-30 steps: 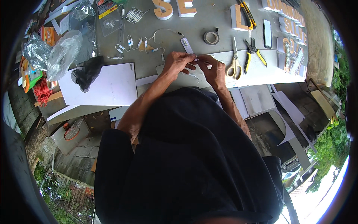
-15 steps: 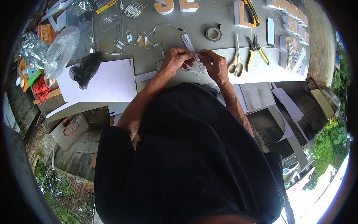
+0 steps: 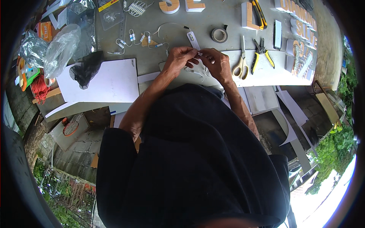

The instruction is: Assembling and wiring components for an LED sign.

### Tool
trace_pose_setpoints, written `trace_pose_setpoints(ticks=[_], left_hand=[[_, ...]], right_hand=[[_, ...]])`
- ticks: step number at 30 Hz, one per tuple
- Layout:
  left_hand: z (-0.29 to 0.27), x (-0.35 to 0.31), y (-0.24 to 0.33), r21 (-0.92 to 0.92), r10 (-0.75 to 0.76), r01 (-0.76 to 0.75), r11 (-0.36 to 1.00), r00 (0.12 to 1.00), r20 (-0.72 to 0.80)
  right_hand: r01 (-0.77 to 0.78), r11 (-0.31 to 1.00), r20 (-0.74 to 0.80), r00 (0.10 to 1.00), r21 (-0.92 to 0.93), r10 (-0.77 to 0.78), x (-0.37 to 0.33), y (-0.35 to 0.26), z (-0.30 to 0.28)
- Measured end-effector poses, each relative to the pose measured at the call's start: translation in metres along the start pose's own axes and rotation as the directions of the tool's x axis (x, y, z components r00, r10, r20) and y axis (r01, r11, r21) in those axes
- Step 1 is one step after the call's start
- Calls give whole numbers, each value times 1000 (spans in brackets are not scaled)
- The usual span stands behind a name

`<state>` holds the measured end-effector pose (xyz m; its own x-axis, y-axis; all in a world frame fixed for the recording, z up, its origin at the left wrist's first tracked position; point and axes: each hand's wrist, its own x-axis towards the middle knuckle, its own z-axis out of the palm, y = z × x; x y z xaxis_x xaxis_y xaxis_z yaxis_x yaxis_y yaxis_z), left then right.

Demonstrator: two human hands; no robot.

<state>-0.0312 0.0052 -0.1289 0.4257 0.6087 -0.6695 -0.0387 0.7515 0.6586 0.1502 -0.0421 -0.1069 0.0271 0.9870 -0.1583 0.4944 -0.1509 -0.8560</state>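
grey table (image 3: 224, 15): biggest thing here, under nearly all of it.
white board (image 3: 281, 74): on table, r side, along near edge.
white sheet (image 3: 114, 81): l side, flat, w/ crumpled black film (image 3: 86, 72) on top.
clear bag (image 3: 62, 49): far l, bunched up beyond the sheet.
l hand (image 3: 180, 59): thumb + forefinger pinched on a small white piece (image 3: 200, 54), other fingers curled – too tiny to tell what it is.
r hand (image 3: 217, 65): fingertips meet the l ones, pinching same bit; rest of fingers bent.
scissors (image 3: 242, 57): just r of r hand, blades away from person.
wire stripper (image 3: 261, 51): yellow/black handles, beside scissors, partly on board.
utility knife (image 3: 259, 15): yellow/black, against a tan-topped letter shape (image 3: 247, 17).
phone (image 3: 278, 34): r of knife, lying flat.
white strip (image 3: 193, 40): btwn the hands' tips & far edge, near end running in at the fingertips – contact pt hidden.
tape roll (image 3: 213, 36): dark, r of strip, apart.
wired modules (image 3: 132, 37): small, white, strung out l of hands.
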Motion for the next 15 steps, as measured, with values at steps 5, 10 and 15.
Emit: trace_pose_setpoints(ticks=[5,10,15], left_hand=[[-1,2,-5,29,65,-65,997,998,8],[-6,4,-8,15,48,-48,999,999,14],[-6,4,-6,64,60,-62,996,997,39]], right_hand=[[-43,998,20,999,36,42,0,3,2],[-279,954,201,947,113,253,11,-3,-7],[-425,895,331,871,140,362,16,8,-10]])
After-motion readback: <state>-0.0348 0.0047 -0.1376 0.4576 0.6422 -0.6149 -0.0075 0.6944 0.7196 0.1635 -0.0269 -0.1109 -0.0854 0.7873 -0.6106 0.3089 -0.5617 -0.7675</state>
